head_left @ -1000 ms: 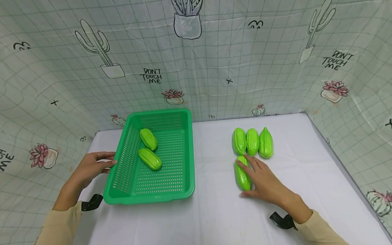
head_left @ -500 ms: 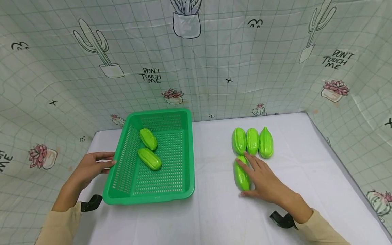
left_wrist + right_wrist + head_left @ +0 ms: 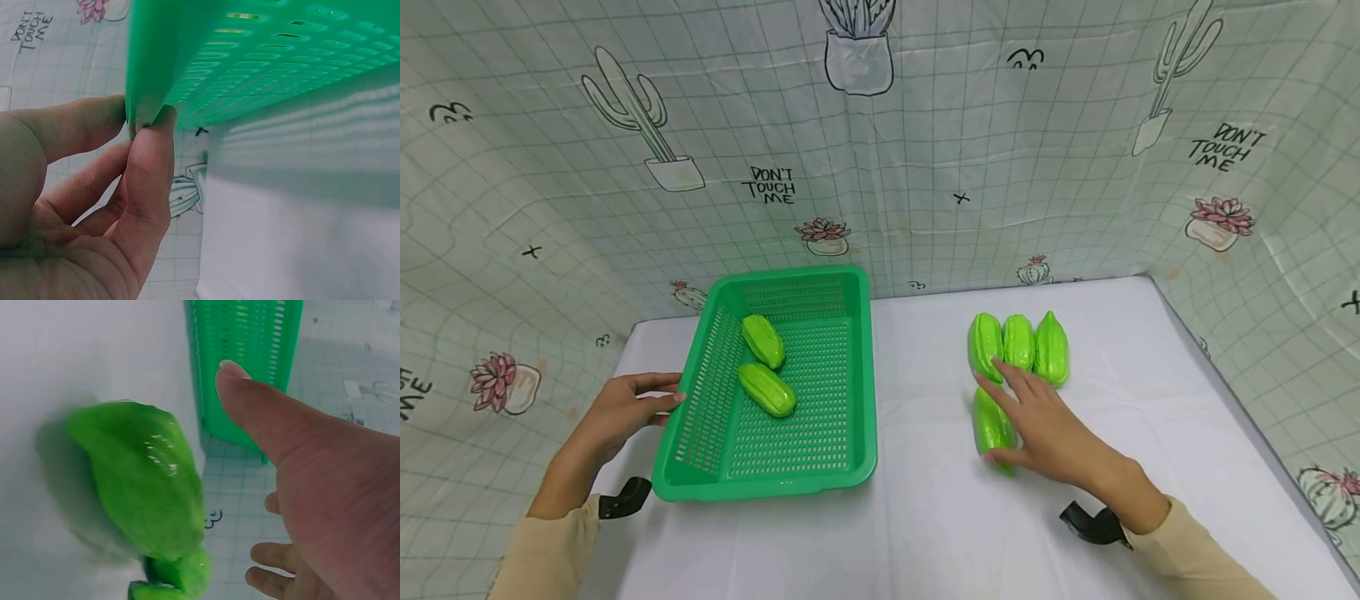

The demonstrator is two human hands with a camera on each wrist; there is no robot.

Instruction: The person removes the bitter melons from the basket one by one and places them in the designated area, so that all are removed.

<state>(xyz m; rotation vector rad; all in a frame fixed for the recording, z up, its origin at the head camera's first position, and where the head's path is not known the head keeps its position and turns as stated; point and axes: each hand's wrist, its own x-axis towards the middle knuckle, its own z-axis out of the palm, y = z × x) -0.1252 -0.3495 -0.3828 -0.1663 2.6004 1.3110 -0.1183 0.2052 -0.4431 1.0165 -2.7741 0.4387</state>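
Note:
On the left of the head view stands a green perforated plastic basket (image 3: pixel 775 486), with two glossy green ridged gourds (image 3: pixel 765 390) inside. My left hand (image 3: pixel 628 411) pinches the basket's left rim between thumb and fingers, as the left wrist view shows up close. To the right, another green gourd (image 3: pixel 992 423) lies on the white cloth. My right hand (image 3: pixel 1051 429) hovers over it with fingers spread; in the right wrist view a gap shows between thumb and gourd. Just behind it, three more gourds (image 3: pixel 1018 343) lie side by side.
A white cloth (image 3: pixel 925 533) covers the table. Behind and at both sides hangs a grid-patterned curtain (image 3: pixel 917 142) with cactus drawings, close to the basket's back edge. A black wrist-camera mount (image 3: pixel 1093 525) juts out beside the right wrist.
My right hand has lifted slightly off the near gourd and moved a little toward the back row. That gourd has shifted slightly toward me. The left hand and basket stay put.

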